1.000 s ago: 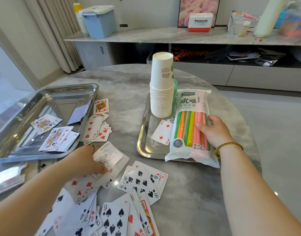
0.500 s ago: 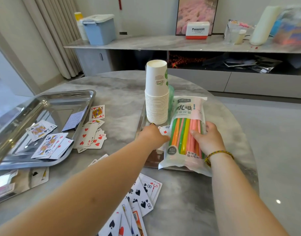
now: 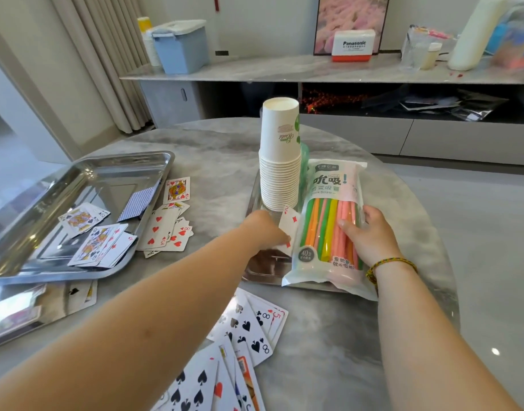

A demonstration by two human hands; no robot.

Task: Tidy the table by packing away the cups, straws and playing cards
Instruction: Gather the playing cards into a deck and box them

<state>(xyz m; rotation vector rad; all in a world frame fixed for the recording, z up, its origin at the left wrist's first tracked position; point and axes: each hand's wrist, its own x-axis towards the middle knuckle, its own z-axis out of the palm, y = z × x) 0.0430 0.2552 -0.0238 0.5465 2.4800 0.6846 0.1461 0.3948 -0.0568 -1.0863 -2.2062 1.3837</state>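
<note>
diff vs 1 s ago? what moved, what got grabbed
The left hand left the loose cards at the near edge, reached forward to the small tray and now pinches the diamond card beside the cup stack, tilting it up. Unchanged: the right hand holds the straw pack on that tray; cup stack and big tray sit as before.

The left hand (image 3: 266, 228) hides its own fingers and part of the diamond card (image 3: 291, 220).
</note>
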